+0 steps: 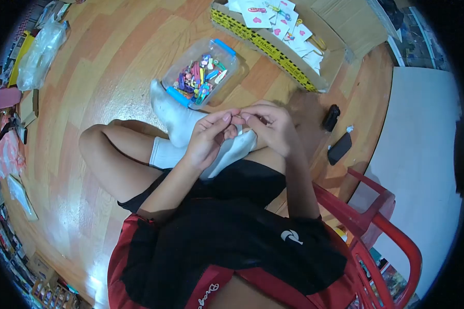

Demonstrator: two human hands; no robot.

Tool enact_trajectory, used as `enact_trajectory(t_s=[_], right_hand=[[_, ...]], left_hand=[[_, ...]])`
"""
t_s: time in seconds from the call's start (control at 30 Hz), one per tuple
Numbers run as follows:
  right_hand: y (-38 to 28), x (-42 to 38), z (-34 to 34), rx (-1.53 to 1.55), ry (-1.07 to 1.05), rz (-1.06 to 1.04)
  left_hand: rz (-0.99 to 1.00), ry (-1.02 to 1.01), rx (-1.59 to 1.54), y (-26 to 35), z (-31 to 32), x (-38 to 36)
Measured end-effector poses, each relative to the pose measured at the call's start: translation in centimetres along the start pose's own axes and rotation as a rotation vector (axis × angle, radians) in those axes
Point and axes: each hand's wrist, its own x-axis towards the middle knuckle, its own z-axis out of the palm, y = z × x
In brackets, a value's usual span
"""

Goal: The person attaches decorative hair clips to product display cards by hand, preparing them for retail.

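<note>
My left hand point(210, 135) and my right hand point(271, 126) meet above my crossed legs, fingertips pinched together. Whatever lies between the fingertips is too small to make out. Below them are my white socks point(234, 152). Just beyond my hands stands a clear plastic box point(231, 66) with blue clips, holding many colourful hair clips point(200, 77). Farther back at the right, a cardboard box point(265, 44) with yellow "fragile" tape holds white cards point(258, 16), some with pink hearts and small clips on them.
A red plastic chair point(368, 219) stands close at my right. A black object point(331, 118) and a dark phone-like item point(340, 149) lie on the wooden floor point(108, 67). Plastic bags point(42, 56) and goods line the left edge. A white panel point(415, 134) is at the right.
</note>
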Motion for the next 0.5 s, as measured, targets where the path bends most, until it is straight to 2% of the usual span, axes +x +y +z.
enact_trajectory(t_s=[0.1, 0.17, 0.27, 0.4, 0.47, 0.5], right_hand=[[-0.5, -0.7, 0.5, -0.008, -0.007, -0.028], [-0.6, -0.9, 0.3, 0.003, -0.107, 0.060], [0.0, -0.9, 0.1, 0.042, -0.156, 0.070], [0.6, -0.9, 0.1, 0.044, -0.117, 0.018], [0.7, -0.9, 0.1, 0.269, -0.120, 0.051], [1.1, -0.8, 0.0, 0.262, -0.105, 0.047]], left_hand=[[0.039, 0.030, 0.138, 0.3, 0.6, -0.9], [0.056, 0.020, 0.196, 0.5, 0.8, -1.2], [0.077, 0.009, 0.314, 0.7, 0.7, -1.5], [0.077, 0.036, 0.417, 0.4, 0.8, -1.5], [0.061, 0.014, 0.434, 0.3, 0.5, -1.2], [0.045, 0.011, 0.450, 0.2, 0.4, -1.1]])
